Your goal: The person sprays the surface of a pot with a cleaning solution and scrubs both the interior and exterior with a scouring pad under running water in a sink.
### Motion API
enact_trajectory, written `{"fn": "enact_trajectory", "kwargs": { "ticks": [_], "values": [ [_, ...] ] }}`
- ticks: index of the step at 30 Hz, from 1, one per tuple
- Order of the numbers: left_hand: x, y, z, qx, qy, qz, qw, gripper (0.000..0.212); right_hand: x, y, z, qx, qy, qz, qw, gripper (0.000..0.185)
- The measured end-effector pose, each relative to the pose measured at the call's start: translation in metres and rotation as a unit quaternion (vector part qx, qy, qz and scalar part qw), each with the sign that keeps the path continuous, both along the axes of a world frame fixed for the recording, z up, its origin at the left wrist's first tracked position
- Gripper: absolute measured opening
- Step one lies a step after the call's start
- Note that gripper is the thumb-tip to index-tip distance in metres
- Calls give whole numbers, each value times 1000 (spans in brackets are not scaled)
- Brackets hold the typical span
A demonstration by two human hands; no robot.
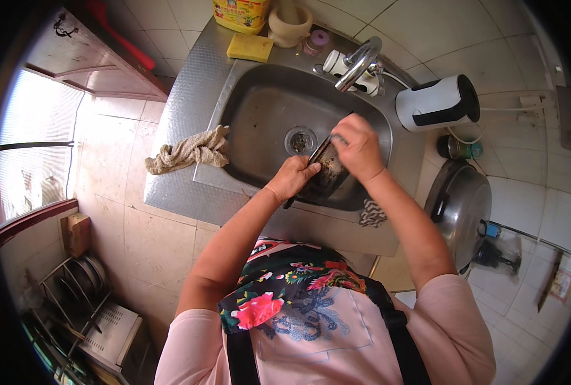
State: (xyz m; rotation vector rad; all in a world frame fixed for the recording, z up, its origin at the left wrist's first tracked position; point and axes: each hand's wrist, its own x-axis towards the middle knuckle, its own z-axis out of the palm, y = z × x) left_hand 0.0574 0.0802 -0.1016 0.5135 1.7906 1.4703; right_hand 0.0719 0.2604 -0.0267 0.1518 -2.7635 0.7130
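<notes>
A dark, blackened pan (pixel 328 175) is tilted on its side over the near right part of the stainless steel sink (pixel 266 106). My left hand (pixel 292 177) grips its rim, with the thumb on the stained surface. My right hand (pixel 357 147) is bent over the pan's far edge, its fingers curled and blurred; a small greyish thing, perhaps a scouring pad, shows at the fingers. The drain strainer (pixel 301 140) with bits of debris lies left of the pan. Above the sink's far right edge curves a chrome faucet (pixel 360 65). The pan's underside is hidden.
A crumpled beige cloth (pixel 188 151) lies over the sink's left edge. Behind the sink stand a yellow sponge (pixel 250 47), a stone mortar (pixel 289 26) and a yellow jug (pixel 241 14). At right are a white electric kettle (pixel 437 103), a striped cloth (pixel 372 213) and a large lidded metal pot (pixel 463 211).
</notes>
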Motion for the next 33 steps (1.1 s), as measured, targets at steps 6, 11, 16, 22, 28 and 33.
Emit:
{"fn": "enact_trajectory", "kwargs": {
  "ticks": [6, 11, 16, 22, 28, 33],
  "values": [
    [-1, 5, -2, 6, 6, -2, 1000, 33, 6, -16, 3, 63, 0, 48, 997, 7],
    [-3, 9, -2, 10, -30, 8, 999, 33, -16, 15, -4, 47, -25, -42, 998, 10],
    [-2, 5, -3, 10, 0, 2, 1000, 35, 8, -14, 2, 76, 30, 34, 996, 7],
    [-2, 2, -12, 1, -10, -7, 1000, 35, -22, 35, -22, 27, 0, -69, 997, 8],
    [0, 5, -19, 34, -25, 13, 999, 37, -30, 61, -38, -44, -70, -140, 987, 12],
    [1, 4, -31, 42, -60, 20, 997, 36, -7, 1, -2, 85, 11, 18, 996, 9]
  ]
}}
